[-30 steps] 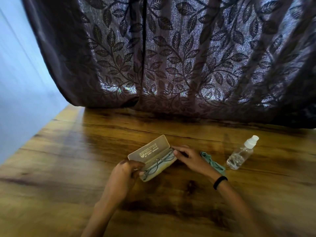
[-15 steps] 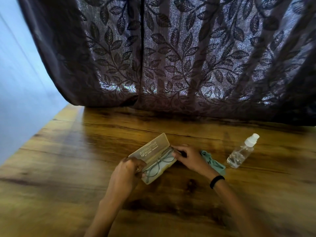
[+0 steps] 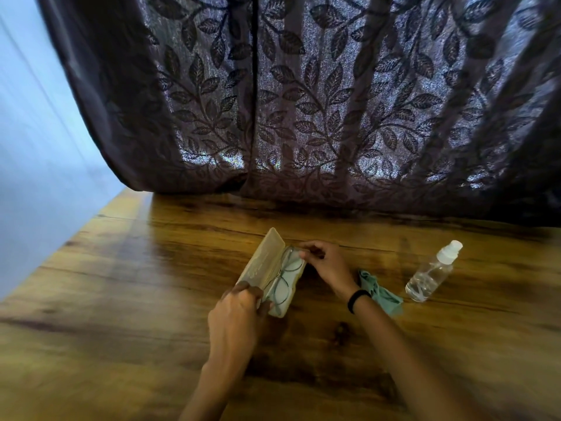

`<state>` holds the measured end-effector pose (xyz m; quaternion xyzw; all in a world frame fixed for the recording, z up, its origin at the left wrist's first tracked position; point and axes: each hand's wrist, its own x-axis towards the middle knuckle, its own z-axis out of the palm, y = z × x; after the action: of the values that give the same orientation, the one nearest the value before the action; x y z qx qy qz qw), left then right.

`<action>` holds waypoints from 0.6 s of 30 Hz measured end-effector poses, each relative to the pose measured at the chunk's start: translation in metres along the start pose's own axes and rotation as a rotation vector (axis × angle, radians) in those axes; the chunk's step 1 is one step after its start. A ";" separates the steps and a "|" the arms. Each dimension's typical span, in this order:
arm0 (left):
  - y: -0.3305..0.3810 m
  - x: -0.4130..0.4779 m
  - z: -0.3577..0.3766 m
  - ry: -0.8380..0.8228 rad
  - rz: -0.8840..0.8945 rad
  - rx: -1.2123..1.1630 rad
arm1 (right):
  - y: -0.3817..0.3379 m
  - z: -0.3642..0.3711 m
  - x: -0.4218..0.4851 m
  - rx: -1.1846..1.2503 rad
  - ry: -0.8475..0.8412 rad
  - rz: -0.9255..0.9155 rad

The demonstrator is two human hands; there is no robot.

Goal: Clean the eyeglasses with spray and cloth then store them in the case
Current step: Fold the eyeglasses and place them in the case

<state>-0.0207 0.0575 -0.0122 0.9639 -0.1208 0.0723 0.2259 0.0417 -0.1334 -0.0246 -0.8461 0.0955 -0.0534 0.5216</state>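
Grips the near end of a beige, hard-shelled, oblong eyeglass case [image 3: 264, 262] with the left hand [image 3: 239, 312], fingers curled round it. Pinches the far end of the thin, dark wire-rimmed eyeglasses [image 3: 283, 282] with the right hand [image 3: 326, 264], fingertips bent. Glasses inside the open case on pale lining, rounded lenses up, long axis along the case: near to far, far end leaning slightly right, lid raised on the left. All on a glossy wood-grain table [image 3: 121, 299]. Right of the case: crumpled teal cloth [image 3: 381, 293], then a clear plastic spray bottle [image 3: 431, 275] with white cap. Behind, dark leaf-patterned curtain [image 3: 303, 101].
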 end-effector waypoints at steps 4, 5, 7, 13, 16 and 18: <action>0.002 0.001 0.001 0.007 0.000 -0.025 | -0.002 0.005 0.011 -0.009 -0.014 0.001; 0.001 0.002 0.001 0.010 -0.003 -0.037 | -0.002 0.006 0.012 -0.011 -0.017 0.002; 0.000 0.001 0.000 0.012 -0.001 -0.048 | -0.002 0.005 0.012 -0.012 -0.021 0.001; -0.001 0.001 0.000 0.022 0.002 -0.112 | -0.002 0.001 0.007 0.034 -0.017 -0.017; 0.001 0.001 -0.002 0.058 0.022 -0.126 | -0.004 -0.003 0.003 0.057 0.007 -0.036; 0.003 0.002 -0.003 0.090 0.038 -0.125 | -0.006 -0.009 -0.002 0.065 0.033 -0.035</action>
<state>-0.0199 0.0564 -0.0076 0.9412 -0.1329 0.1123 0.2896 0.0391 -0.1381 -0.0151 -0.8292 0.0873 -0.0796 0.5464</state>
